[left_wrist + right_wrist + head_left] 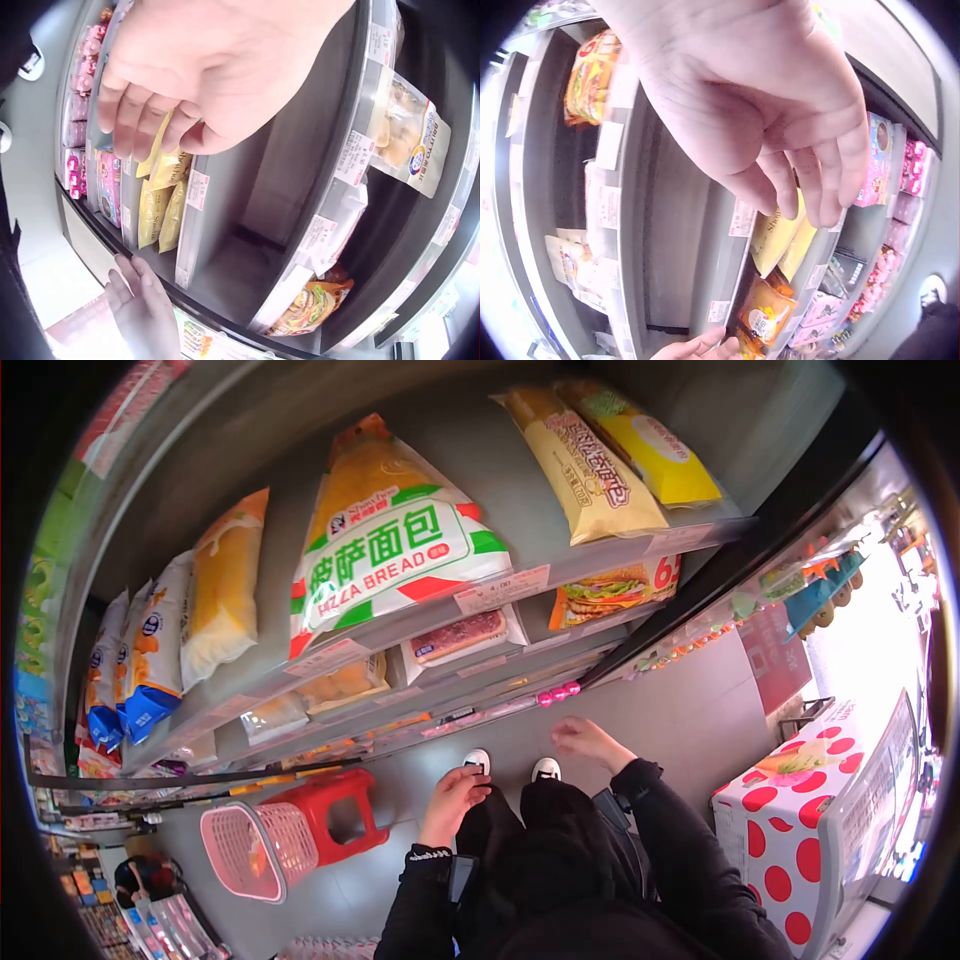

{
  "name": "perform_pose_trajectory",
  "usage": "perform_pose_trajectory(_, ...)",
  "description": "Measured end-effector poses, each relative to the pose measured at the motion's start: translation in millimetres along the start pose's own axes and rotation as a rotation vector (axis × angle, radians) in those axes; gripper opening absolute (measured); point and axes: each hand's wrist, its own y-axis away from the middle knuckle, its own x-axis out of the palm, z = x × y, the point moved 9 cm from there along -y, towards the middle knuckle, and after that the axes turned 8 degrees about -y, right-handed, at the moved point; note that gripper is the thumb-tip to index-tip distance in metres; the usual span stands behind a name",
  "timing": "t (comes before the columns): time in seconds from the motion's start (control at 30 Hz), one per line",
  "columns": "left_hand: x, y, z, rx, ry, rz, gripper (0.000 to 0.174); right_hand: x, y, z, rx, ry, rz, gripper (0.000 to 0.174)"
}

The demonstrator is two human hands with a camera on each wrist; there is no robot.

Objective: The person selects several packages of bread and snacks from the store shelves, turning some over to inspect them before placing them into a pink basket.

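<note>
My left hand [455, 800] hangs before the shelves with loosely bent fingers and nothing in it. To its right my right hand [588, 743] is also bare, its fingers relaxed. Above both hands, a triangular pizza bread bag [395, 550] lies on the top shelf. Beside it are a long cream bread pack [585, 470] and a yellow pack [665, 455]. In the left wrist view, yellow packets [161, 214] stand on a shelf behind the fingers. The right wrist view shows a burger-print bag [592, 79] on another shelf, away from the hand.
A pink basket [235, 850] adjoins a red stool [350, 815] on the floor at left. A red-dotted white freezer [790, 810] stands at right. Blue-and-white snack bags [155, 645] fill the shelf's left end. A dark shelf-end post [690, 595] slants down at right.
</note>
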Motion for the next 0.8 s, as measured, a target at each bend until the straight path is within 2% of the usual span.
perform_pose_trajectory(0.1,5,1,18,-0.018,0.062,-0.045,0.022,-1,-28,-8,0.054,-0.088,-0.013,0.032)
perform_pose_trajectory(0.17,8,5,29,-0.028,0.057,-0.067,0.022,-8,-48,-8,0.064,-0.303,-0.161,0.038)
perform_pose_trajectory(0.3,10,21,41,-0.040,0.067,-0.115,0.022,-13,-106,-16,0.004,-0.216,-0.215,0.043)
perform_pose_trajectory(0.4,6,33,54,-0.058,0.082,-0.161,0.022,-14,-124,-4,-0.076,-0.253,-0.290,0.035)
perform_pose_trajectory(0.47,2,38,61,-0.066,0.087,-0.191,0.022,-9,-127,5,0.005,-0.079,-0.228,0.024)
perform_pose_trajectory(0.6,-5,44,74,-0.103,0.112,-0.239,0.022,-17,-149,-14,0.002,-0.019,-0.254,0.019)
perform_pose_trajectory(0.67,-5,40,77,-0.116,0.123,-0.242,0.022,-23,-149,14,-0.450,0.550,-0.395,0.025)
perform_pose_trajectory(0.8,-2,26,70,-0.113,0.102,-0.220,0.022,-17,-144,15,-0.312,0.779,-0.297,0.029)
